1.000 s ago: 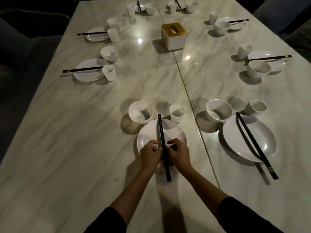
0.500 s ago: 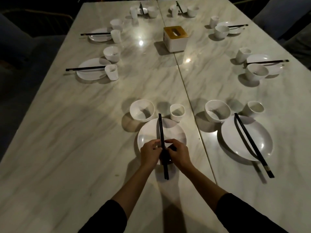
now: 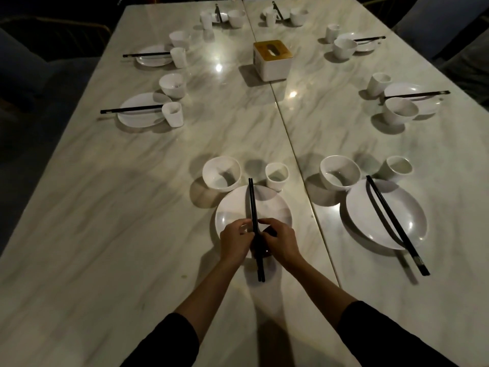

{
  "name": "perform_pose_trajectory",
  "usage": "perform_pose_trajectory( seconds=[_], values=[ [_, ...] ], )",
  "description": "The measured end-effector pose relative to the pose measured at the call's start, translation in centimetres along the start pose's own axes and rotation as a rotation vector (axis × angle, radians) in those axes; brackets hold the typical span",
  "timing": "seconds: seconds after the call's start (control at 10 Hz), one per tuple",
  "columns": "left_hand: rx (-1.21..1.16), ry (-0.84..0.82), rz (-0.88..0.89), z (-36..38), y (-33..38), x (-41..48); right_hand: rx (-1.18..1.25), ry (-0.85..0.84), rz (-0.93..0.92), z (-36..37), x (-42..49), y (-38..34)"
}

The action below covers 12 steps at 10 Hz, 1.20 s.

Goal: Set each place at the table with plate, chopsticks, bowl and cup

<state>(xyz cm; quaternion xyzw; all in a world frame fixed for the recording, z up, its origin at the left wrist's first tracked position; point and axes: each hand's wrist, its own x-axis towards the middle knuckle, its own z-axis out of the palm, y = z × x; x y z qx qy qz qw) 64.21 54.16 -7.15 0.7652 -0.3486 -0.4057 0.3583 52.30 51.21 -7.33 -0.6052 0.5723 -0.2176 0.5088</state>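
Note:
A pair of black chopsticks [image 3: 253,205] lies lengthwise across the white plate [image 3: 275,210] at the near place. My left hand [image 3: 235,241] and my right hand [image 3: 280,241] pinch the chopsticks from either side over the plate's near rim. Beyond the plate stand a white bowl [image 3: 221,174] and a white cup [image 3: 276,176]. To the right, a second place has a plate [image 3: 412,221], chopsticks [image 3: 394,223] laid slantwise on it, a bowl [image 3: 340,172] and a cup [image 3: 398,168].
Several more set places line both long sides and the far end of the marble table [image 3: 132,207]. A white tissue box [image 3: 272,60] with a tan top stands near the middle seam. Dark chairs flank the table.
The chopsticks have slid a little farther onto the plate, away from me, with both hands still on them. The view has shifted slightly.

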Motion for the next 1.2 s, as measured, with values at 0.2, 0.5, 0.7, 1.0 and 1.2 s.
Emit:
perform_pose_trajectory(
  seconds=[0.2,0.5,0.7,1.0,1.2],
  values=[
    [-0.005,-0.007,-0.003,-0.1,0.0,-0.1,0.000,-0.002,0.001,0.0,0.1,0.1],
    [-0.002,-0.023,0.002,-0.3,0.1,-0.2,-0.006,-0.009,-0.007,-0.2,0.1,0.0],
    [-0.017,-0.031,-0.021,-0.2,0.2,-0.3,-0.016,-0.018,-0.013,-0.1,0.2,0.1],
    [-0.036,-0.044,-0.034,-0.2,0.2,-0.1,-0.031,-0.005,-0.053,-0.2,0.3,0.3],
    [-0.038,0.040,-0.064,-1.4,0.6,0.3,0.041,0.125,-0.046,-1.7,-0.1,0.5]
  ],
)
